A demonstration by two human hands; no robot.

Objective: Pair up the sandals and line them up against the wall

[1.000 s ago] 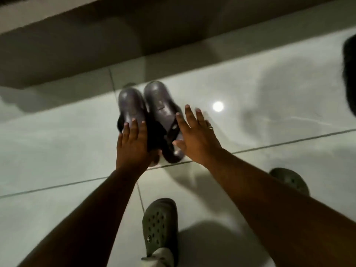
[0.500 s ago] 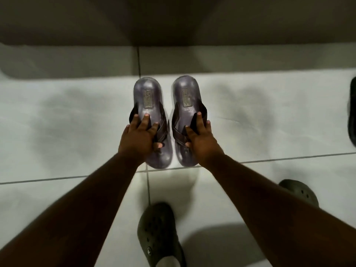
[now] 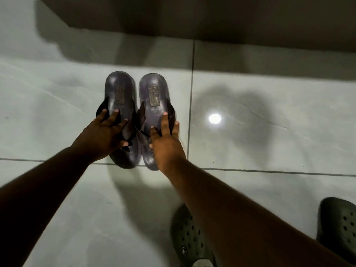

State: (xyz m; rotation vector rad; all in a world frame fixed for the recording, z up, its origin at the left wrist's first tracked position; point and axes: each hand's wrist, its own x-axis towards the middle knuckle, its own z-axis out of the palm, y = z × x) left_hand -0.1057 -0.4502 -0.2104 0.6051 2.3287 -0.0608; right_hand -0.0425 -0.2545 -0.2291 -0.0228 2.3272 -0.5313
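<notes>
While both sandals lie side by side on the floor [image 3: 269, 105], heels toward the wall [image 3: 212, 20] but short of it, I see my left hand [image 3: 104, 137] spread flat on the left sandal [image 3: 120, 93], and my right hand [image 3: 166, 143] lies on the right sandal [image 3: 154, 93], fingers splayed, grip closed on nothing.

Both arms reach forward, left hand [image 3: 104, 134] and right hand [image 3: 165, 142] palm-down, fingers spread flat.

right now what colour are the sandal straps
Dark brown straps over glossy purplish-grey footbeds, seen in the head view.
</notes>
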